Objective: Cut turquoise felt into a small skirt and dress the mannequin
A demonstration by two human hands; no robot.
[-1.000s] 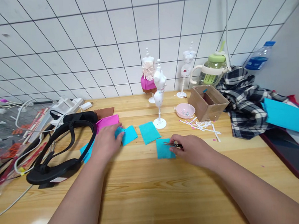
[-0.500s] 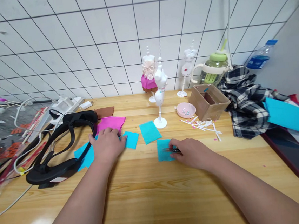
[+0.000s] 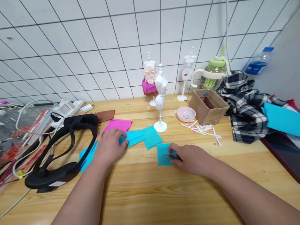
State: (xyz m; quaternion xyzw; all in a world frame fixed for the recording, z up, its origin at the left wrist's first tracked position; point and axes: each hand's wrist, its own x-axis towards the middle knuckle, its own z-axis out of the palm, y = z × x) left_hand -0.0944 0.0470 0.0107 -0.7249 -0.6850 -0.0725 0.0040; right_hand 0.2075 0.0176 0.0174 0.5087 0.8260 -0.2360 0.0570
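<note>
My left hand (image 3: 111,146) rests palm down on a light blue felt piece (image 3: 135,136), fingers pressed on the cloth, with a pink felt piece (image 3: 118,124) just behind it. Another teal felt square (image 3: 151,137) overlaps the blue piece's right end. My right hand (image 3: 190,157) is closed on a small dark pair of scissors or tweezers (image 3: 171,156), whose tip lies over a third teal felt square (image 3: 164,154). A bare white doll mannequin (image 3: 160,97) stands just behind these pieces.
A black headset (image 3: 60,149) with cables lies at the left. At the back stand two more doll mannequins, a pink dish (image 3: 186,113), a cardboard box (image 3: 208,107), white paper scraps (image 3: 203,128), a green-lidded jug and a plaid cloth (image 3: 245,107). A blue sheet (image 3: 291,122) lies right.
My left hand has slid the light blue felt piece to the right until it meets the teal square. The pink felt now shows more. My right hand has barely moved.
</note>
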